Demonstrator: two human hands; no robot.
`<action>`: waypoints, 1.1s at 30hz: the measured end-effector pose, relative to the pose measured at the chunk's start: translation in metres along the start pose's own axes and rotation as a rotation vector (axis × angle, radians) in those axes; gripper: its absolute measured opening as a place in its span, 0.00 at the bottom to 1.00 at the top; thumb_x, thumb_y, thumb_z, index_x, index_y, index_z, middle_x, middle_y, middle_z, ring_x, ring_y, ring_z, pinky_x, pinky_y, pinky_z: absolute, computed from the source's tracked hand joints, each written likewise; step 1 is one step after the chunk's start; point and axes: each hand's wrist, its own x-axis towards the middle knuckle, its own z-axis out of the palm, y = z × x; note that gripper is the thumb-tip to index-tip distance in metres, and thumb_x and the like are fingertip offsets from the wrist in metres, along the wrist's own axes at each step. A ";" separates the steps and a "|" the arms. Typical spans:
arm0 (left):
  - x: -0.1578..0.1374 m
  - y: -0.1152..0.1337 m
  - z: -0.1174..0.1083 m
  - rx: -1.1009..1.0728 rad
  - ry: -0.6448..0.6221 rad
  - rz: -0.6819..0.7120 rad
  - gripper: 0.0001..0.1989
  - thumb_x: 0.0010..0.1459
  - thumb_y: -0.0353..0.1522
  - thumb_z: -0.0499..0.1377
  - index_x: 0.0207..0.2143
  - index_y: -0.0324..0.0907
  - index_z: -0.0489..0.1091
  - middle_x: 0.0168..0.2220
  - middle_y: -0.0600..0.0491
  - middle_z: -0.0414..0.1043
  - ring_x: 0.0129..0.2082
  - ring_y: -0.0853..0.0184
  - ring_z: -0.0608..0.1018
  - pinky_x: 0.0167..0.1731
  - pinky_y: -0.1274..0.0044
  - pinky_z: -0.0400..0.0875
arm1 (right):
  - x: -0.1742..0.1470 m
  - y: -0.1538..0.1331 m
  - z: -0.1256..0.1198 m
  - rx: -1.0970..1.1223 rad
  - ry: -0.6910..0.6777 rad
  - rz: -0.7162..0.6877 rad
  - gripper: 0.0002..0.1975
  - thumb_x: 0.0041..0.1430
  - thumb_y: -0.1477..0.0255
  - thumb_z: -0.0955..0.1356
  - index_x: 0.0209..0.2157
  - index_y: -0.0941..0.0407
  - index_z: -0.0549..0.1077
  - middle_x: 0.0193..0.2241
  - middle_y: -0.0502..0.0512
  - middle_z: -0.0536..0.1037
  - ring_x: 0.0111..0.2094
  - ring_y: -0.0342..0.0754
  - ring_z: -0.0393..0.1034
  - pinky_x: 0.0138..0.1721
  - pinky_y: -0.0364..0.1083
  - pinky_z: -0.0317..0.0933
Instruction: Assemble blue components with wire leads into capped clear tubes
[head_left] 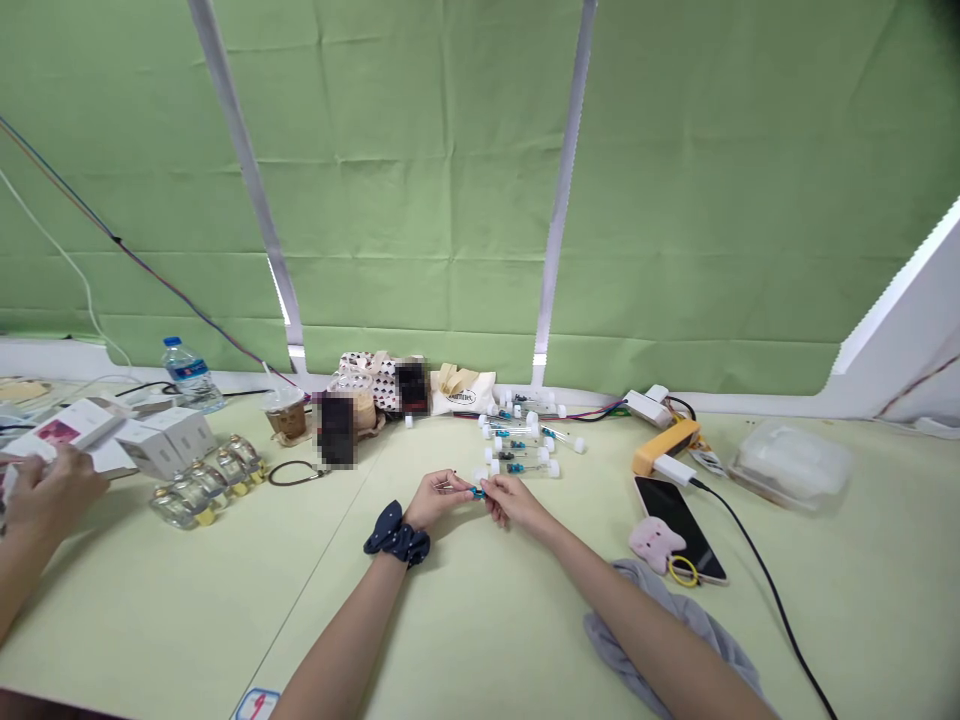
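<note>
My left hand (433, 500), with a dark scrunchie (397, 537) at its wrist, is closed in a pinch on a small blue piece (478, 492). A thin pale stem seems to run from the piece back into these fingers. From the other side my right hand (517, 503) pinches the same piece, so the fingertips nearly meet. Just beyond my hands lie several clear tubes (531, 468) with white caps and small blue or dark parts inside. What the blue piece is cannot be made out at this size.
On the right are a phone (679, 525), a yellow-orange power bank (666, 446), a grey cloth (637, 620) and a plastic box (791, 465). Leftward stand glass bottles (206, 485), an iced drink (285, 412) and a water bottle (191, 375). Another person's hand (56, 490) handles boxes.
</note>
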 end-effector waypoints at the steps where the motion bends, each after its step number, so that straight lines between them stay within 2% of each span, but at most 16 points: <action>1: 0.000 0.000 0.001 -0.001 -0.001 -0.002 0.13 0.39 0.32 0.68 0.21 0.36 0.66 0.29 0.50 0.74 0.32 0.65 0.77 0.41 0.69 0.69 | -0.001 -0.001 0.000 -0.003 -0.007 0.001 0.24 0.49 0.49 0.62 0.23 0.58 0.63 0.15 0.46 0.67 0.12 0.37 0.60 0.11 0.37 0.54; 8: -0.001 0.004 0.003 -0.020 -0.033 -0.022 0.13 0.39 0.32 0.68 0.21 0.36 0.67 0.27 0.50 0.74 0.31 0.65 0.78 0.39 0.69 0.70 | -0.001 0.000 -0.002 -0.020 -0.054 0.034 0.24 0.51 0.49 0.60 0.24 0.58 0.63 0.15 0.46 0.67 0.12 0.38 0.61 0.11 0.37 0.54; 10: -0.002 0.005 0.004 -0.005 -0.026 -0.023 0.13 0.39 0.33 0.68 0.23 0.36 0.67 0.28 0.50 0.75 0.31 0.65 0.78 0.39 0.70 0.69 | -0.002 0.001 -0.001 -0.033 -0.008 -0.034 0.22 0.51 0.51 0.62 0.28 0.58 0.65 0.18 0.47 0.68 0.15 0.38 0.62 0.13 0.38 0.56; 13: -0.003 0.006 0.006 0.034 -0.026 -0.046 0.13 0.39 0.34 0.68 0.24 0.36 0.68 0.26 0.51 0.74 0.29 0.66 0.77 0.35 0.73 0.69 | -0.006 -0.003 0.000 -0.134 0.068 -0.219 0.19 0.49 0.57 0.67 0.37 0.57 0.66 0.27 0.50 0.71 0.22 0.40 0.65 0.19 0.39 0.59; 16: -0.002 0.004 0.008 0.052 -0.049 -0.051 0.14 0.39 0.34 0.68 0.25 0.36 0.68 0.24 0.53 0.73 0.26 0.68 0.76 0.31 0.75 0.69 | -0.011 -0.009 0.001 -0.277 0.050 -0.314 0.17 0.49 0.64 0.68 0.41 0.55 0.65 0.29 0.50 0.71 0.24 0.40 0.65 0.25 0.40 0.60; 20: -0.002 0.000 0.006 0.050 -0.085 -0.062 0.14 0.40 0.35 0.67 0.25 0.36 0.67 0.23 0.53 0.72 0.24 0.68 0.76 0.29 0.76 0.68 | -0.015 -0.011 0.003 -0.337 -0.038 -0.298 0.19 0.50 0.70 0.67 0.44 0.53 0.62 0.26 0.47 0.71 0.21 0.40 0.64 0.26 0.41 0.58; 24: -0.003 -0.002 0.005 0.105 -0.097 -0.078 0.14 0.39 0.35 0.68 0.24 0.35 0.68 0.23 0.52 0.72 0.24 0.69 0.75 0.27 0.77 0.67 | -0.016 -0.007 0.005 -0.314 -0.052 -0.288 0.24 0.49 0.73 0.67 0.48 0.52 0.55 0.25 0.46 0.69 0.23 0.41 0.66 0.28 0.41 0.59; 30: -0.003 0.004 -0.005 0.171 -0.182 -0.096 0.13 0.41 0.34 0.66 0.29 0.36 0.70 0.30 0.48 0.75 0.30 0.65 0.76 0.33 0.74 0.68 | -0.017 -0.007 0.004 -0.357 -0.053 -0.343 0.30 0.51 0.74 0.65 0.54 0.51 0.51 0.28 0.47 0.68 0.24 0.41 0.64 0.28 0.41 0.59; 32: 0.002 0.004 -0.015 0.235 -0.140 -0.080 0.12 0.43 0.34 0.65 0.31 0.37 0.71 0.33 0.47 0.75 0.31 0.65 0.76 0.34 0.74 0.67 | -0.017 -0.007 0.004 -0.391 -0.058 -0.333 0.28 0.50 0.76 0.64 0.53 0.50 0.54 0.29 0.48 0.67 0.23 0.40 0.63 0.28 0.40 0.58; 33: 0.005 0.003 -0.021 0.284 -0.055 -0.040 0.11 0.45 0.34 0.63 0.31 0.38 0.71 0.33 0.48 0.74 0.31 0.65 0.75 0.33 0.74 0.67 | -0.016 -0.006 0.004 -0.407 -0.059 -0.328 0.26 0.50 0.77 0.64 0.52 0.50 0.56 0.29 0.48 0.67 0.23 0.40 0.63 0.28 0.40 0.58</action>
